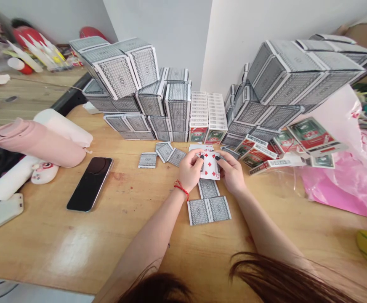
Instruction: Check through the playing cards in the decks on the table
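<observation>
place: home-style workroom | shows: wooden table (60, 261), stacked playing-card decks (177, 105), smartphone (89, 184), pink water bottle (35, 143), plush toy (44, 173)

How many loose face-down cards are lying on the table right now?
6. Three cards lie beside the left hand; three more lie below it and the right hand. Others may be hidden under the hands.

Wooden table (76, 252) bears stacked playing-card decks (177, 107) and a black smartphone (89, 184).
</observation>
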Available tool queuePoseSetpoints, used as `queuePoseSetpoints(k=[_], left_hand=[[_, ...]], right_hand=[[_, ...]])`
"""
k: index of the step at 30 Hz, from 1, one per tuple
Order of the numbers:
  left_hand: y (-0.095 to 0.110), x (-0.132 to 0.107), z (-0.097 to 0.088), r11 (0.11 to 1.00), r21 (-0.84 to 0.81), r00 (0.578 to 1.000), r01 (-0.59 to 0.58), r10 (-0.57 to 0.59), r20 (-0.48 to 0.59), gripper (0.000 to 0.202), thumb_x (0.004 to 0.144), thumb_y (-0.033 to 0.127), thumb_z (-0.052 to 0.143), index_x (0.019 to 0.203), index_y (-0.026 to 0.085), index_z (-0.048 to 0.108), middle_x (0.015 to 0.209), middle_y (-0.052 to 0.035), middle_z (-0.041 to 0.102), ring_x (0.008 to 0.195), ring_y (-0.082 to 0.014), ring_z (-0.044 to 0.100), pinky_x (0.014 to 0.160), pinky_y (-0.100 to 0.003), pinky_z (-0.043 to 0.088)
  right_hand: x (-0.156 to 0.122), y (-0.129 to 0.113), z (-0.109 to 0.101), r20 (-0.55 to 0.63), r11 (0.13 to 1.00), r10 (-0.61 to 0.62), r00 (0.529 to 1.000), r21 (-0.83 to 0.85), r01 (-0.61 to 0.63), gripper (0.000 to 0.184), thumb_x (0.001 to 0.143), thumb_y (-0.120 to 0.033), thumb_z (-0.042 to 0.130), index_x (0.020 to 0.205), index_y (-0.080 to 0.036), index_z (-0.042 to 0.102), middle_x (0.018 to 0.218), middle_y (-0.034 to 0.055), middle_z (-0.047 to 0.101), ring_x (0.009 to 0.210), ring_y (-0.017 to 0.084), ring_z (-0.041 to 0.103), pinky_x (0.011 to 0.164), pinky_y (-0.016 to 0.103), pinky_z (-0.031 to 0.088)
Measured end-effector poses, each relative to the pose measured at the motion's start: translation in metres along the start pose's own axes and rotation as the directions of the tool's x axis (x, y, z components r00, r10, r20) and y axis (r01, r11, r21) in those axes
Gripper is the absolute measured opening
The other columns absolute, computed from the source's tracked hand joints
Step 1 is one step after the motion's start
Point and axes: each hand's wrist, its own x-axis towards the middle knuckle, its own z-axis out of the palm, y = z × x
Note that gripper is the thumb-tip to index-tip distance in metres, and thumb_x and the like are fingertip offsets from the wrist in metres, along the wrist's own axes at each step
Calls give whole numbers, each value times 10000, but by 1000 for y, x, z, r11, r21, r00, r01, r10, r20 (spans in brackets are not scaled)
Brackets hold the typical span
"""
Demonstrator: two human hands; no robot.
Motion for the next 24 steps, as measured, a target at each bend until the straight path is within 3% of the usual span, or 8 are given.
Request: queuePoseSetpoints(k=[6, 10, 19, 24], left_hand=[[3, -1, 1, 999, 30, 1000, -18, 18, 5, 183, 753, 167, 483, 901, 185, 589, 521, 50, 401, 460, -63, 346, 444, -178, 294], [5, -2, 1, 1000, -9, 999, -21, 21, 45, 197, 761, 199, 493, 940, 190, 575, 573, 40, 447, 487, -65, 384, 457, -175, 321], [10, -4, 5, 968, -194, 979, 161, -131, 158, 154, 735, 179, 464, 880, 172, 513, 567, 52, 485, 432, -49, 392, 412, -159, 317], [12, -4, 4, 965, -209, 980, 161, -132, 146, 154, 698, 145, 459, 841, 165, 512, 560, 47, 488, 432, -52, 390, 405, -163, 308]], right_hand=[[-2, -4, 3, -43, 987, 77, 996, 143, -70, 241, 686, -278, 540, 910, -226, 611, 771, -4, 601, 543, 109, 456, 470, 233, 340], [-3, -4, 4, -58, 988, 68, 996, 141, -60, 205, 694, -274, 527, 878, -219, 599, 696, -14, 573, 525, 106, 438, 469, 228, 340], [-6, -7, 8, -82, 997, 47, 996, 71, -42, 199, 698, -290, 517, 863, -215, 598, 737, 4, 580, 581, 125, 463, 507, 240, 368], [-7, -8, 7, -74, 994, 47, 996, 99, -39, 183, 696, -256, 528, 851, -220, 619, 715, -7, 577, 563, 115, 446, 496, 232, 338]])
